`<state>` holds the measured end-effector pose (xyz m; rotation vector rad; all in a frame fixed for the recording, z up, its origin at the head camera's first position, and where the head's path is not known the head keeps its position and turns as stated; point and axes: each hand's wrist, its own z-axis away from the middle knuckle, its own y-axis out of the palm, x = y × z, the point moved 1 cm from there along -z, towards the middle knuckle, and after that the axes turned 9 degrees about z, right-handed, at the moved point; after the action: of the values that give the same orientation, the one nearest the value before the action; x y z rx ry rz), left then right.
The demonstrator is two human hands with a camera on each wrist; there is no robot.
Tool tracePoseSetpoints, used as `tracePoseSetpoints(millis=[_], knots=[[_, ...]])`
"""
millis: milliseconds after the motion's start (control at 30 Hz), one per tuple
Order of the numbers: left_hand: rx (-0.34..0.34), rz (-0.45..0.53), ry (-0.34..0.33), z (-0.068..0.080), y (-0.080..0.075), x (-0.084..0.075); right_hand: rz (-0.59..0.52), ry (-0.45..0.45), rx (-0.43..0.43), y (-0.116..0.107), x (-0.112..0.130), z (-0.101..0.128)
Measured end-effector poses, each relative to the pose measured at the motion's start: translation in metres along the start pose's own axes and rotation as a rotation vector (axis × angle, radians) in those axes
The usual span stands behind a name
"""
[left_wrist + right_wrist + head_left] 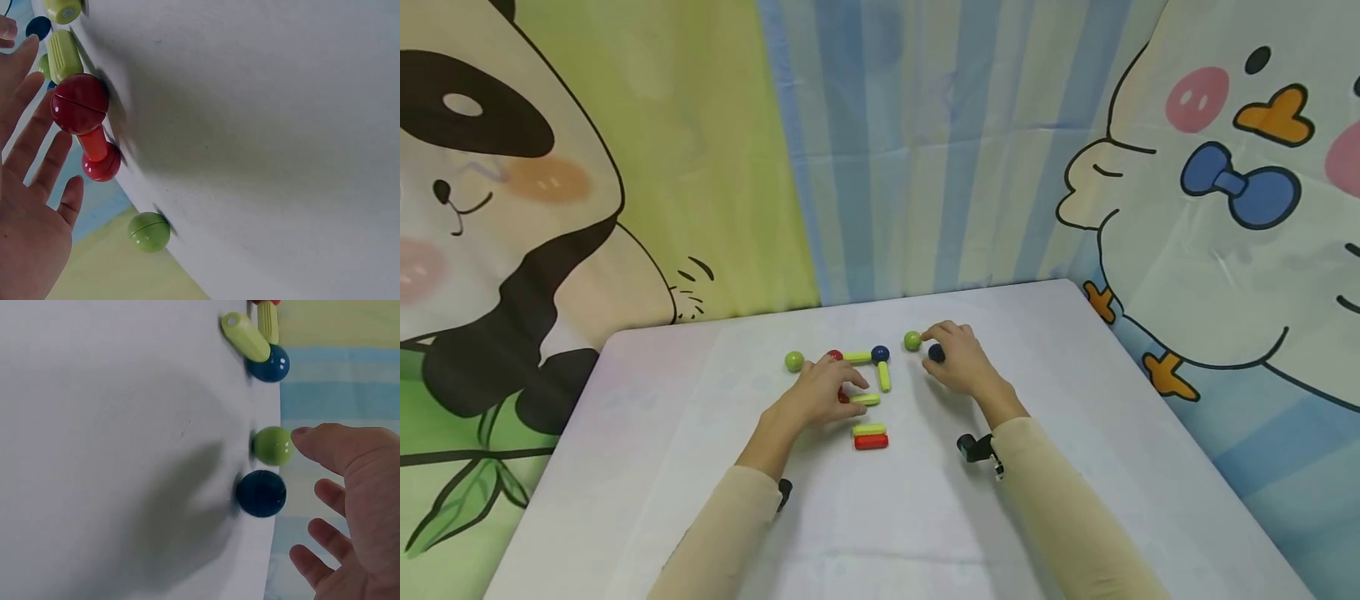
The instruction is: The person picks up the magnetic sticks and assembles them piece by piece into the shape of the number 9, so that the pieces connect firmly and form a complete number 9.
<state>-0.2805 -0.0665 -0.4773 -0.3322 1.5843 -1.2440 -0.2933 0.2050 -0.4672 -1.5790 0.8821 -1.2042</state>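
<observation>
My left hand (816, 393), fingers loosely spread, hovers over a frame of balls and rods. In the left wrist view, its fingers lie beside a near red ball (80, 103), joined by a red rod (94, 144) to a farther red ball (101, 162). Yellow-green rods (857, 357) and a dark blue corner ball (880, 354) continue the frame; another yellow-green rod (866, 400) extends from the near red ball. My right hand (962, 360) is beside a loose dark blue ball (261, 494) and a green ball (272, 445), thumb and fingers apart with nothing gripped.
Another green ball (793, 361) sits left of the frame. Nearer me, a loose yellow-green rod (869, 430) lies alongside a red rod (871, 442). The white table (895, 517) backs onto a printed cloth curtain (910, 167).
</observation>
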Motion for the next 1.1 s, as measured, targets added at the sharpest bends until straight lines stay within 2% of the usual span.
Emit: tracePoseSetpoints(millis=[300, 500, 567, 800, 1100], knots=[[0.014, -0.036, -0.017, 0.004, 0.005, 0.003, -0.08, 0.028, 0.047, 0.004, -0.017, 0.01], [-0.017, -0.047, -0.033, 0.008, 0.009, 0.005, -0.162, 0.073, 0.117, 0.009, -0.025, 0.016], [-0.019, -0.041, -0.036, 0.009, 0.01, 0.006, -0.167, 0.071, 0.129, 0.011, -0.026, 0.017], [-0.01, 0.014, 0.017, 0.009, 0.013, 0.011, -0.15, 0.047, 0.126, 0.016, -0.026, 0.013], [-0.047, 0.04, -0.005, 0.013, 0.017, 0.017, -0.149, 0.041, 0.112, 0.025, -0.02, 0.009]])
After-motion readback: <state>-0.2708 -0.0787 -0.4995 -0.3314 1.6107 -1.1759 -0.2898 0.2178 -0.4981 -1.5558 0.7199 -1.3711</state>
